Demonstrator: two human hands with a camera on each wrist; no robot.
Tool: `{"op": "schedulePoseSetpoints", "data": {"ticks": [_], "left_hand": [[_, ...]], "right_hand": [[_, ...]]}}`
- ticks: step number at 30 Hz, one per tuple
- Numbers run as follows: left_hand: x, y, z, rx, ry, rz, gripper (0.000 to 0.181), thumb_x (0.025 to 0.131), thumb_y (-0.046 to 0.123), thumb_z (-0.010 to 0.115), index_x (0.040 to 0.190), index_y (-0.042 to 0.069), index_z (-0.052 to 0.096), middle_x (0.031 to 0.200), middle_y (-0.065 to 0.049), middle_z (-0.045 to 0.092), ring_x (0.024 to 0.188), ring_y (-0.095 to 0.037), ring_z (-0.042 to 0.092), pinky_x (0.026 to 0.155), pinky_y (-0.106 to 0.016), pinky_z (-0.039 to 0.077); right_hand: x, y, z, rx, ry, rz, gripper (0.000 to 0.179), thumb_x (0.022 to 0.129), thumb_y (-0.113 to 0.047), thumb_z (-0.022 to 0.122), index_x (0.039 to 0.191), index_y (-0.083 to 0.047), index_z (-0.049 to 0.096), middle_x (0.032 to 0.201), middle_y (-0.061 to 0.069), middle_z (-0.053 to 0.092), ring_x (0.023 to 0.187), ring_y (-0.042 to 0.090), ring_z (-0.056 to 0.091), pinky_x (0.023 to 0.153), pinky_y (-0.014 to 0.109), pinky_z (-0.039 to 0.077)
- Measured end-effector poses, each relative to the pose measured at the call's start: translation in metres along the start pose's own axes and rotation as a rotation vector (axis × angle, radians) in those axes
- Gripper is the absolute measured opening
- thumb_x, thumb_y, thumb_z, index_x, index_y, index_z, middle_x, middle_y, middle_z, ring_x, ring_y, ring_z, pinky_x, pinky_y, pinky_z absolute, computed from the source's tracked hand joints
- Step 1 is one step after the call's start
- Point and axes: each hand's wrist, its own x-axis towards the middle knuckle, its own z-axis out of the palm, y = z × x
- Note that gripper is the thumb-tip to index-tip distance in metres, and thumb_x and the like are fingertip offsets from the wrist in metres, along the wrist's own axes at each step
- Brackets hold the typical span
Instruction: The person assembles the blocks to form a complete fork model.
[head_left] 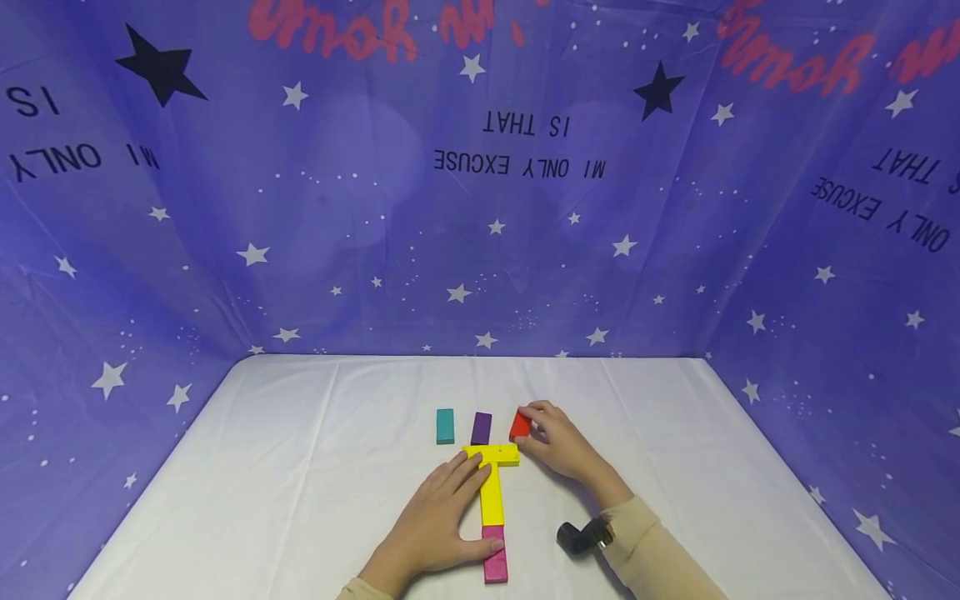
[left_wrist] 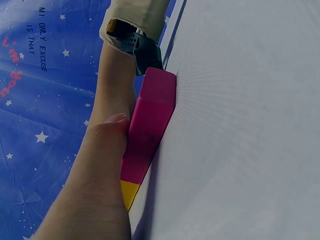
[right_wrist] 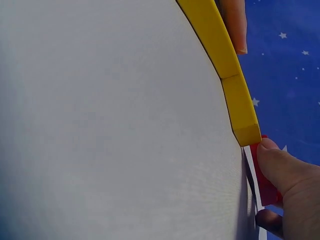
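Observation:
My right hand [head_left: 562, 448] pinches a red block [head_left: 519, 426] between thumb and fingers, just beyond the right end of a yellow crosspiece block [head_left: 506, 455]. Below that crosspiece, a second yellow block [head_left: 491, 497] and a magenta block [head_left: 495, 568] line up end to end, making a T shape. Across its left side lies my left hand [head_left: 442, 518], its fingers extended onto the yellow blocks and its thumb on the magenta one. In the left wrist view the thumb touches the side of the magenta block [left_wrist: 150, 120]. The right wrist view shows the red block [right_wrist: 265, 182] under my right thumb.
Behind the crosspiece lies a purple block [head_left: 482, 427], and left of it a teal block [head_left: 445, 425]. A white cloth [head_left: 337, 467] covers the table. Purple star-patterned curtains [head_left: 420, 217] enclose the back and sides. A black wrist device [head_left: 583, 537] sits at my right cuff.

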Motion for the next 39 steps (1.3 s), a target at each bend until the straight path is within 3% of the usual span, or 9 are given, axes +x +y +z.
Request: {"op": "schedulePoseSetpoints", "data": {"ticks": [13,39], "left_hand": [[-0.001,-0.001,0.000,-0.007,-0.001,0.002,0.096,0.079,0.086,0.046,0.154,0.027,0.036,0.164,0.006,0.028,0.153,-0.021,0.023,0.122,-0.049,0.028],[0.001,-0.001,0.000,-0.002,-0.008,0.001,0.097,0.078,0.087,0.043,0.155,0.028,0.036,0.164,0.006,0.029,0.152,-0.021,0.025,0.122,-0.050,0.028]], "right_hand": [[-0.008,-0.004,-0.003,0.019,-0.010,0.013,0.058,0.090,-0.042,0.071,0.140,-0.015,0.057,0.137,0.002,0.056,0.114,0.016,0.061,0.102,0.040,0.053],[-0.010,-0.005,-0.003,-0.003,-0.004,0.027,0.057,0.089,-0.043,0.071,0.138,-0.016,0.059,0.132,0.001,0.058,0.112,0.015,0.060,0.102,0.040,0.053]]}}
